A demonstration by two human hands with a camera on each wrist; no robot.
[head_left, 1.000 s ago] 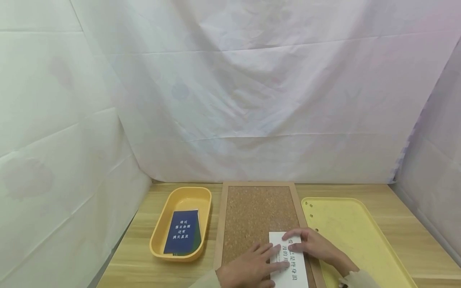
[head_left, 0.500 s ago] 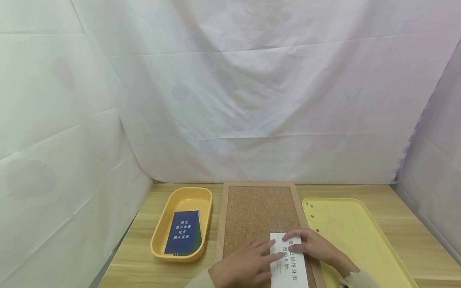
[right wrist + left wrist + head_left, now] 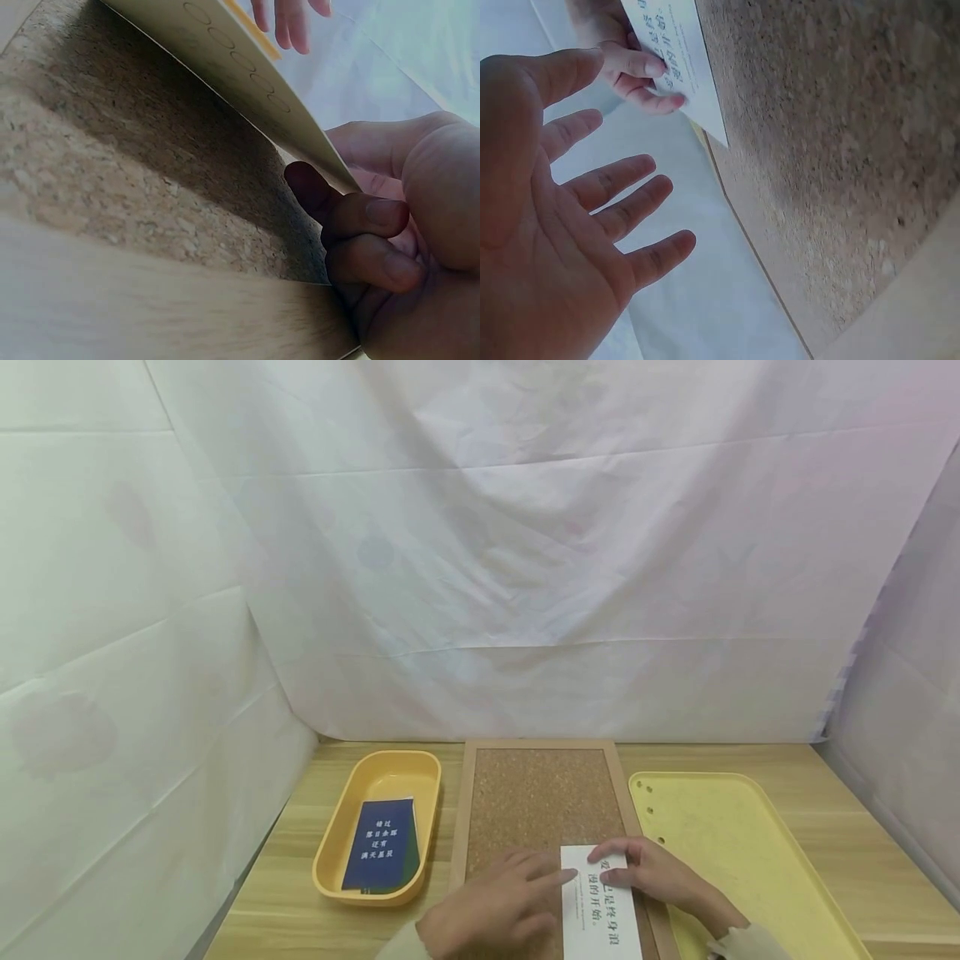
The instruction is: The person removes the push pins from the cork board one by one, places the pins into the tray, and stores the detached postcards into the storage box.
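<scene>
My right hand (image 3: 663, 877) pinches a white postcard (image 3: 577, 935) by its right long edge. Black Chinese lettering runs down the printed face, while the pale underside (image 3: 217, 75) with a row of circles shows in the right wrist view. The card is held over the right part of a wood-framed cork board (image 3: 540, 802), casting a shadow on the cork (image 3: 172, 150). My left hand (image 3: 495, 906), slightly blurred, is at the card's left side with its index fingertip overlapping it. In the left wrist view, the left hand's fingers (image 3: 615, 180) are spread apart and hold nothing.
Left of the board stands an orange-yellow basket (image 3: 330, 852) with a dark blue card (image 3: 378, 843) in it, over something green. A yellow tray (image 3: 735, 852) with small holes lies to the right. White cloth (image 3: 480, 568) hangs around the wooden table (image 3: 285, 877).
My left hand has drawn back leftward from the postcard, uncovering more of its lettering. The right hand stays on the card's right edge, almost unmoved.
</scene>
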